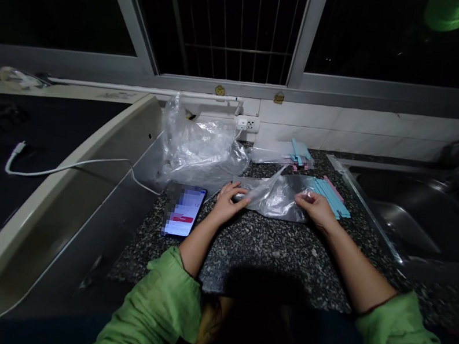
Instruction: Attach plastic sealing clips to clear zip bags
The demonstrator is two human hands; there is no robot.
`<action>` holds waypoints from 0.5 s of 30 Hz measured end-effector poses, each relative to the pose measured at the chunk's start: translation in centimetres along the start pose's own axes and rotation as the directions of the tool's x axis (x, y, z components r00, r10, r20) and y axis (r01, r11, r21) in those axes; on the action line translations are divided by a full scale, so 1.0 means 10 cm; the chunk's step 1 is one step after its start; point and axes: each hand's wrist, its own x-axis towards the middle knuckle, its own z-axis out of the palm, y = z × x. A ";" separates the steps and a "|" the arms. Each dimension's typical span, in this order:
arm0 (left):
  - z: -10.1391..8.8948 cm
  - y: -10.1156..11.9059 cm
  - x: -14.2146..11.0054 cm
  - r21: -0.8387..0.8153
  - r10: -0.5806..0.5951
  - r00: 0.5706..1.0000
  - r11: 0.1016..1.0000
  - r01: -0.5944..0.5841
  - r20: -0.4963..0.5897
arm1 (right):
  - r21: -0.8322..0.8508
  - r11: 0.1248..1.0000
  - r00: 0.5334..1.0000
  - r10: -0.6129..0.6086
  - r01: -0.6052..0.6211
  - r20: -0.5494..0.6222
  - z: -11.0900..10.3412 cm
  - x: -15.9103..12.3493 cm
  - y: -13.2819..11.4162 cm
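Observation:
A clear plastic bag (280,198) lies crinkled on the speckled counter between my hands, with one corner standing up. My left hand (228,201) has its thumb and fingers curled round the left end of the bag. At the other end, my right hand (316,207) pinches the bag's edge between thumb and fingers. Just beyond the right hand lies a row of light blue strips (333,200), with a pink strip (332,183) along its far side. Behind them, another clear bag (270,152) lies flat, with short blue and pink pieces (300,153) at its right end.
A large crumpled plastic bag (201,152) stands against the wall. Left of my left hand, a lit phone (184,211) lies on the counter (261,248). A white cable (76,164) runs over the cream-edged appliance at left. The sink (406,219) is at right; a socket (252,124) is behind.

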 end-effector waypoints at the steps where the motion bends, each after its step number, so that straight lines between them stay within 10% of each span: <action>1: 0.01 0.01 -0.01 -0.005 0.003 1.000 1.000 -0.003 0.002 | -0.011 1.000 1.000 -0.019 0.019 0.012 0.01 0.00 0.00; 15: -0.21 -0.04 -0.19 0.034 0.001 0.991 0.999 -0.005 0.135 | -0.136 0.991 0.998 0.013 -0.004 0.067 -0.18 0.07 -0.01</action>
